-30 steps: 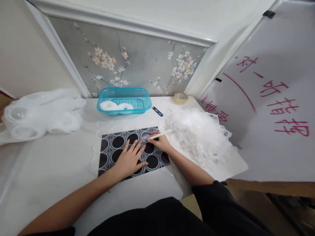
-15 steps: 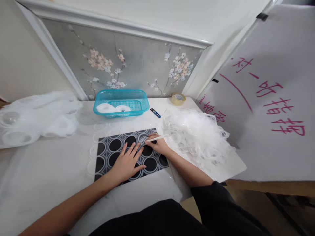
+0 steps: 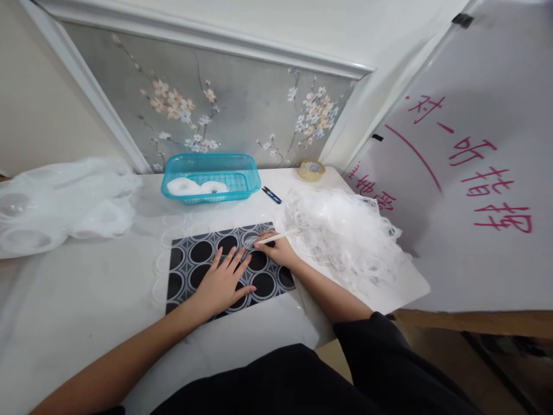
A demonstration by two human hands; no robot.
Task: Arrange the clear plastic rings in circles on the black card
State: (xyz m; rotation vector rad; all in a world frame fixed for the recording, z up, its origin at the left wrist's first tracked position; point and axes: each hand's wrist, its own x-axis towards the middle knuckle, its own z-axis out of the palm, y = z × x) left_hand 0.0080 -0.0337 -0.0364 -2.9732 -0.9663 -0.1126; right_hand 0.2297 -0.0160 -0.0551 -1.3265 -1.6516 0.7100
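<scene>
A black sheet (image 3: 201, 251) patterned with pale grey rings lies on the white table. My left hand (image 3: 220, 287) rests flat on it, fingers spread, holding nothing. Just to the right, my right hand (image 3: 276, 248) pinches a thin white stick (image 3: 279, 236), pen-like, whose far end points up and to the right. Below the stick's near end, close to my left fingertips, is a small whitish loop of strands (image 3: 249, 241) on the sheet; its details are too small to make out. The fingers of my right hand partly cover the sheet's upper right.
A heap of white translucent strips (image 3: 345, 236) lies right of the sheet. Behind it stand a blue basket (image 3: 211, 196) with white rolls (image 3: 184, 186), blue thread snips (image 3: 272, 195) and a tape roll (image 3: 311, 170). Bagged white rings (image 3: 64, 202) lie left. A whiteboard (image 3: 484, 144) leans at right.
The white stick in my right hand has tilted slightly, and its far end sits a little higher. My left hand stays flat on the sheet. The whole view has shifted slightly.
</scene>
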